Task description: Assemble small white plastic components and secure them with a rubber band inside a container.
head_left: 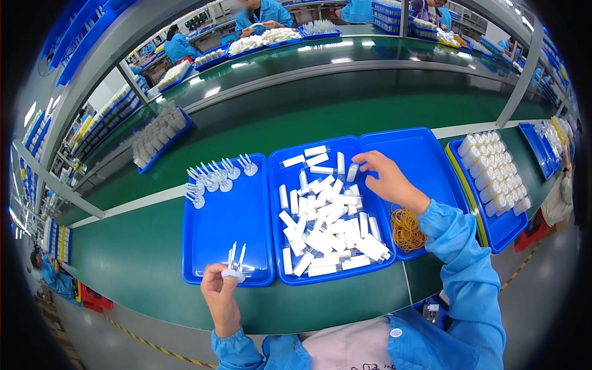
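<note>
My left hand (pixel 221 296) pinches a clear round base with upright white prongs (pixel 233 273) by its rim, at the front edge of the left blue tray (pixel 228 234). More such pronged bases (pixel 213 177) stand in that tray's far end. My right hand (pixel 388 179) reaches over the far right part of the middle blue tray (pixel 285 148). Its thumb and fingertips close on a small white tube with a clear end (pixel 353 172). Many similar white tubes (pixel 327 216) lie in a loose heap in the middle tray.
Brown rubber bands (pixel 407 230) lie in the right blue tray (pixel 419 154), under my right forearm. Beyond it, another blue tray holds rows of white wrapped parts (pixel 493 169). A green conveyor belt (pixel 296 102) runs across behind the trays. Co-workers in blue (pixel 262 17) sit beyond it.
</note>
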The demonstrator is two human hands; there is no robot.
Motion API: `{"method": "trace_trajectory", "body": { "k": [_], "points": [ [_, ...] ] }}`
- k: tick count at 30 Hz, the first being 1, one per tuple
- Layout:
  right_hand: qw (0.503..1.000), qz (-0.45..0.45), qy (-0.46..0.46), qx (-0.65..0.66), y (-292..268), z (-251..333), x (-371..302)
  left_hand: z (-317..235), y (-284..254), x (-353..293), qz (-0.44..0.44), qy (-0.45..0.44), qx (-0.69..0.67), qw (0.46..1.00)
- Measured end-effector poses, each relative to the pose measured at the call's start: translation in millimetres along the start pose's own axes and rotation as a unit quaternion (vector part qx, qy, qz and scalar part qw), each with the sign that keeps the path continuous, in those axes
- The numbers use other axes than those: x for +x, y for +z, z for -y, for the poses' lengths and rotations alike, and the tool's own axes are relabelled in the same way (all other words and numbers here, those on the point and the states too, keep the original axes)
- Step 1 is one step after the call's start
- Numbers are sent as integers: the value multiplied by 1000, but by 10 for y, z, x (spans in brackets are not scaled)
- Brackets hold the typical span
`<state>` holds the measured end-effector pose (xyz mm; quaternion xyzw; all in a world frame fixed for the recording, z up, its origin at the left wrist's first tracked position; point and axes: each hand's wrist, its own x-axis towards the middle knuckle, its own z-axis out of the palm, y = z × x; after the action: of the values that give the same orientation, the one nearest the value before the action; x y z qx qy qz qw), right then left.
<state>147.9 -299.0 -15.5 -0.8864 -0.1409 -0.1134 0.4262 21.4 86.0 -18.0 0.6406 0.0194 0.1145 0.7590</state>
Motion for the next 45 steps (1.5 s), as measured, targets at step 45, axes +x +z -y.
{"method": "trace_trajectory", "body": {
  "k": [45],
  "points": [
    [856, 18, 189, 480, -73, 852, -935, -137, 965, -352, 323, -54, 24, 945]
  ]
}}
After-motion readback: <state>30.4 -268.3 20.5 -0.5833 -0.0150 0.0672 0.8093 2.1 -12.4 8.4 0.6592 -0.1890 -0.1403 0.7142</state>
